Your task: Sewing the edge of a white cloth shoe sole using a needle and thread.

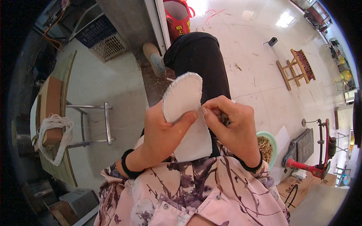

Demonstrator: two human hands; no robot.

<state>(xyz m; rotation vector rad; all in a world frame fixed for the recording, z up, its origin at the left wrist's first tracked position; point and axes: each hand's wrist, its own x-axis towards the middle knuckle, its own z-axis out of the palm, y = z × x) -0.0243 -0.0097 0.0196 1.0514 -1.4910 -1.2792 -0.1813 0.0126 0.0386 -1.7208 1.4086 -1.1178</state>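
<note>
A white padded shoe sole (pixel 185 99) with a stitched edge lies over my lap, its rounded end pointing away from me. My left hand (pixel 167 127) grips it from the left side, thumb flat on its upper face. At the sole's right edge, the thumb and forefinger of my right hand (pixel 230 121) are pinched together. Something small and light shows by the right forefinger, too small to name. What the curled right fingers hold is mostly hidden.
Left, a skein of white yarn (pixel 46 138) hangs over a cardboard box (pixel 52 110) on a board. Right are a green bowl (pixel 274 141) of thin brown pieces, a red hand-operated machine (pixel 308 166) and a folding stool (pixel 295 66). A red bag (pixel 181 25) stands ahead.
</note>
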